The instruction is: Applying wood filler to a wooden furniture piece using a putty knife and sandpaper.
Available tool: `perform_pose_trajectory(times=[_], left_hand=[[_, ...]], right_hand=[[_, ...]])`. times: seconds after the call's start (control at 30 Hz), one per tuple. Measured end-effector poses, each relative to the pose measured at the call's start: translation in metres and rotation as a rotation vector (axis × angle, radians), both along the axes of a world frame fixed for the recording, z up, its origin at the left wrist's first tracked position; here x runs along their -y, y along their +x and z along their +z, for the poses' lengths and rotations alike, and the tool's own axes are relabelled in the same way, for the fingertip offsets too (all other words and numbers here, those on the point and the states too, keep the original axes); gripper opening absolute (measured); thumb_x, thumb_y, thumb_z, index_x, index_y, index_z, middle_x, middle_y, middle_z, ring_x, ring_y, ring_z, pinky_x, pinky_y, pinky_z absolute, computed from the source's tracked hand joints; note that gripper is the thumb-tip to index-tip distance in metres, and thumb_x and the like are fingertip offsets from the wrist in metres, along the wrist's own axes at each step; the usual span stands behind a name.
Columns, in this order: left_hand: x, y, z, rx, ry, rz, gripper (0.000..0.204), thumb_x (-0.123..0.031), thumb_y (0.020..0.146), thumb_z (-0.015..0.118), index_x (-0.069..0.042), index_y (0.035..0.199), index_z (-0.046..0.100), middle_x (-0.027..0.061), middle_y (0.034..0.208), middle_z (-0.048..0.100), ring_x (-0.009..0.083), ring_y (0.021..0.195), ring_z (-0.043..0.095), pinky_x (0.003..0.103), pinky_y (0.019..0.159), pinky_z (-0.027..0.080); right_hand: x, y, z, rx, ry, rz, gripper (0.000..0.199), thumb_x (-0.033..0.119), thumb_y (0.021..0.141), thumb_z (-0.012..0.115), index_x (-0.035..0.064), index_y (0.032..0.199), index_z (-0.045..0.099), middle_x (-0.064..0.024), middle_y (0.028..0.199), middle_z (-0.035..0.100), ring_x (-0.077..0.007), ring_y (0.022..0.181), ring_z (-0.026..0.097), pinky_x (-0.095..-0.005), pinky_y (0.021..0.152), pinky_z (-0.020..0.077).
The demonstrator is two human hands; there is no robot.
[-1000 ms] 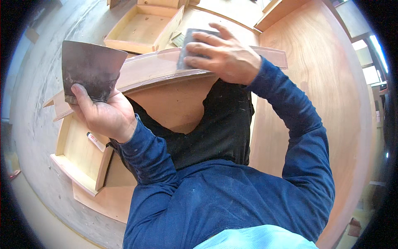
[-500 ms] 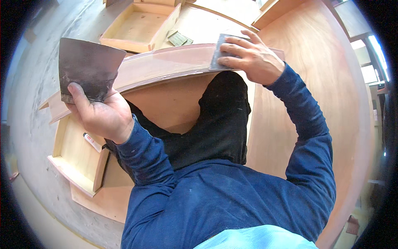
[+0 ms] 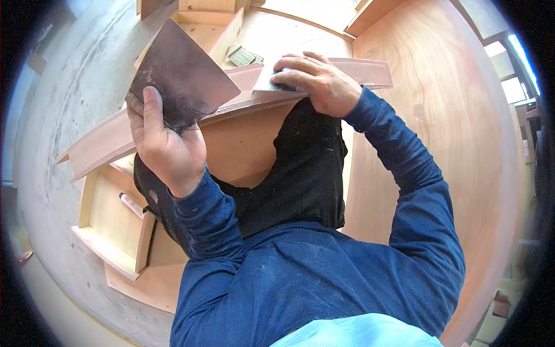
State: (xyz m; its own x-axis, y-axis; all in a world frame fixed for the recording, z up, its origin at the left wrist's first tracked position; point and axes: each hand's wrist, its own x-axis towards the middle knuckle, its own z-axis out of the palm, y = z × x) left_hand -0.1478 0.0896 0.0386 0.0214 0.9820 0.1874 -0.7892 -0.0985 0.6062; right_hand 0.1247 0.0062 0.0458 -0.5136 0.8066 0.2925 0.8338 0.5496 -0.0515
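Note:
My left hand (image 3: 169, 141) is raised in front of the board, thumb on the face of a dark brown-grey, four-cornered flat sheet (image 3: 188, 72); a darker smear runs along the sheet's lower part. Across my knees lies a long wooden board (image 3: 110, 140), pinkish on its upper face. My right hand (image 3: 324, 81) presses a thin flat plate (image 3: 267, 78) on this board, its fingers bent over the top. The plate's near-left part is pale and shiny; the fingers hide the rest. I cannot tell what either flat piece is made of.
A light wooden drawer (image 3: 110, 251) stands at my left, with a white marker (image 3: 132, 205) in it. Another drawer (image 3: 228, 37) is beyond the board, beside some greenish folded pieces (image 3: 241, 56). A large wooden panel (image 3: 430, 144) spreads out on my right.
My left hand has moved right and tilted its sheet, which now overlaps the board. My right hand has slid left along the board with its plate.

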Motion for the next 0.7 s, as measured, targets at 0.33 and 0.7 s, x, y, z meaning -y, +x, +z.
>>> perform_pose_trajectory(times=[0.33,0.7], left_hand=[[-0.004,0.002,-0.002,-0.001,-0.038,0.073,0.031,-0.007,0.099,0.055,0.007,0.127,0.053,0.02,0.124,0.059,0.0317,0.112,0.062,0.042,0.093,0.054],[0.001,0.012,-0.003,-0.103,0.001,-0.069,0.032,-0.013,0.1,0.055,0.0,0.13,0.052,0.0102,0.119,0.064,0.0217,0.106,0.064,0.035,0.093,0.053]], right_hand=[[0.035,0.042,0.034,0.315,0.079,-0.472,0.05,-0.012,0.076,0.062,0.0139,0.119,0.067,-0.007,0.128,0.063,-0.029,0.122,0.059,-0.0469,0.107,0.0403],[-0.01,-0.024,0.016,0.359,0.087,0.005,0.056,-0.001,0.075,0.069,0.0244,0.125,0.063,-0.0048,0.135,0.057,-0.0245,0.137,0.046,-0.0587,0.116,0.0242]])
